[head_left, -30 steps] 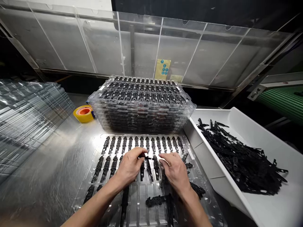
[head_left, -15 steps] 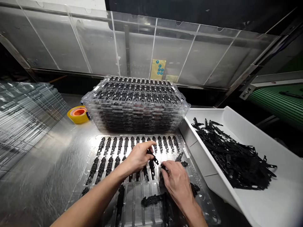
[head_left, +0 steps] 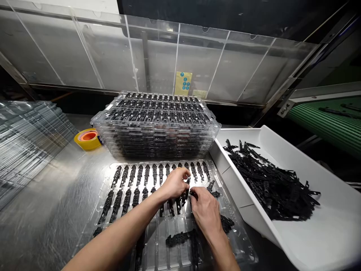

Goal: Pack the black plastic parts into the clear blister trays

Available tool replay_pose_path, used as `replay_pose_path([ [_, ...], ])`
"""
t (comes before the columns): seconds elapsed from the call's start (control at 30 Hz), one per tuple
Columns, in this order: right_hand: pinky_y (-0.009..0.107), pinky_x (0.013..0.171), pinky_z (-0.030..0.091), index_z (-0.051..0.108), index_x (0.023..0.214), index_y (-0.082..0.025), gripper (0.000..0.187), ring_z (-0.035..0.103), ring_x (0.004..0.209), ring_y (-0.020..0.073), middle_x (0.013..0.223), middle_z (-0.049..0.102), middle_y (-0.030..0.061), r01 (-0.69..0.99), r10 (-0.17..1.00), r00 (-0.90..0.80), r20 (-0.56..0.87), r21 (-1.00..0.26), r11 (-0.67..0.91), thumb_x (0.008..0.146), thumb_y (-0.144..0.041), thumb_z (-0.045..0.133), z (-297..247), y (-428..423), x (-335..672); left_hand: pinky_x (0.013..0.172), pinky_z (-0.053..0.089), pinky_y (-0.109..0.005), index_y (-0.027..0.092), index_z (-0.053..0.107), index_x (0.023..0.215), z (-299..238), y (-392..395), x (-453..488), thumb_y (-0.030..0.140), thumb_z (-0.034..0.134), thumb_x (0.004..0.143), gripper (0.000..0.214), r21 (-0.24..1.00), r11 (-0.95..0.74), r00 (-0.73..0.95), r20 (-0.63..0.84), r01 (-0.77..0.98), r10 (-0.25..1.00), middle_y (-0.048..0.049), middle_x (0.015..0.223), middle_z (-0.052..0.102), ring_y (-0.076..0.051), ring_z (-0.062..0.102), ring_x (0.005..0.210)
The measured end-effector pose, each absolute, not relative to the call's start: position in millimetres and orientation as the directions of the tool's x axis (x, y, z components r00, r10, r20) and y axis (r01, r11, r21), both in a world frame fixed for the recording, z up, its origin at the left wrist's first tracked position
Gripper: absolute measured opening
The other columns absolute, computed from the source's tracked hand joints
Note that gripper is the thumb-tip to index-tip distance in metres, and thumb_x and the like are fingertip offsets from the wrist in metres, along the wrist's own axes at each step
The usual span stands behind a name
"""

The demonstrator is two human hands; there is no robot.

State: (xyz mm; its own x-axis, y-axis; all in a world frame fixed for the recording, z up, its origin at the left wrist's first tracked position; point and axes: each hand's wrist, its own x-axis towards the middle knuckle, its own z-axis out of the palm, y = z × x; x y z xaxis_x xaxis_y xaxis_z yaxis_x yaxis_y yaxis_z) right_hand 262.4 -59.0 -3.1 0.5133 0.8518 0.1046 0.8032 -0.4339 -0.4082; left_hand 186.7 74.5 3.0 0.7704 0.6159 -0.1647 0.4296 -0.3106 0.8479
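Observation:
A clear plastic tray (head_left: 105, 188) lies on the steel table in front of me, its slots partly filled with rows of black plastic parts (head_left: 132, 177). My left hand (head_left: 175, 184) hovers over the tray's middle, fingers pinched on a black part (head_left: 186, 194) that it presses into a slot. My right hand (head_left: 204, 210) lies beside it, fingers curled over parts in the tray; what they grip is hidden. Loose black parts (head_left: 180, 238) lie across the tray's near end.
A stack of filled clear trays (head_left: 158, 126) stands behind the tray. A white bin (head_left: 324, 233) at the right holds a heap of black parts (head_left: 270, 184). Empty clear trays (head_left: 25, 139) pile up at the left, near a yellow tape roll (head_left: 88, 138). An acrylic guard (head_left: 158, 64) closes the back.
My left hand has moved right and forward with a black part, closing up to my right hand. The camera has shifted, so the scene sits further left.

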Motion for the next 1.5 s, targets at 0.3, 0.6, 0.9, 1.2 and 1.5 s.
replay_pose_path([
  [0.3,0.025,0.076,0.044,0.068,0.091,-0.017,0.022,0.06,0.085,0.0177,0.088,0.069,0.0023,0.805,0.874,0.459,0.158,-0.491,-0.333,0.081,-0.003,0.053,-14,-54,277,0.062,0.05,-0.022,0.016,0.056,0.099,-4,60,180,-0.001,0.055,0.077,0.027,0.753,-0.377,0.706,-0.16,0.54,0.69,-0.0031,0.092,0.062,-0.012,0.061,0.071],
  [0.6,0.028,0.074,0.047,0.069,0.093,-0.02,0.023,0.058,0.086,0.0191,0.087,0.069,0.0029,0.85,0.915,0.341,0.214,-0.486,-0.203,0.083,-0.006,0.053,-12,-58,289,0.079,0.044,-0.038,0.017,0.065,0.087,15,38,163,0.008,0.05,0.082,0.019,0.41,-0.721,0.802,-0.042,0.558,0.596,-0.0089,0.096,0.061,-0.025,0.05,0.094],
  [0.9,0.035,0.074,0.047,0.067,0.102,-0.023,0.03,0.057,0.088,0.021,0.093,0.069,0.0022,0.879,0.945,0.24,0.223,-0.462,-0.114,0.08,-0.005,0.058,-14,-66,292,0.077,0.045,-0.039,0.016,0.064,0.093,17,41,120,0.021,0.062,0.08,0.014,0.249,-0.779,0.813,-0.07,0.575,0.578,-0.0086,0.098,0.062,-0.025,0.049,0.09],
  [1.2,0.041,0.081,0.047,0.065,0.11,-0.021,0.025,0.054,0.103,0.0255,0.11,0.067,0.0046,0.922,0.926,0.248,0.287,-0.364,-0.134,0.088,-0.02,0.052,-12,-106,309,0.082,0.048,-0.029,0.016,0.058,0.109,0,38,118,0.004,0.06,0.078,0.033,0.326,-0.76,0.812,-0.042,0.562,0.582,-0.0053,0.11,0.062,-0.018,0.054,0.096],
  [1.5,0.039,0.077,0.048,0.067,0.104,-0.024,0.025,0.056,0.097,0.0245,0.105,0.064,0.006,0.943,0.955,0.208,0.211,-0.304,-0.138,0.086,-0.015,0.051,-12,-111,315,0.086,0.045,-0.041,0.016,0.063,0.098,2,32,116,0.01,0.054,0.087,0.015,0.266,-0.798,0.816,0.062,0.541,0.575,-0.0087,0.105,0.064,-0.024,0.052,0.099],
])
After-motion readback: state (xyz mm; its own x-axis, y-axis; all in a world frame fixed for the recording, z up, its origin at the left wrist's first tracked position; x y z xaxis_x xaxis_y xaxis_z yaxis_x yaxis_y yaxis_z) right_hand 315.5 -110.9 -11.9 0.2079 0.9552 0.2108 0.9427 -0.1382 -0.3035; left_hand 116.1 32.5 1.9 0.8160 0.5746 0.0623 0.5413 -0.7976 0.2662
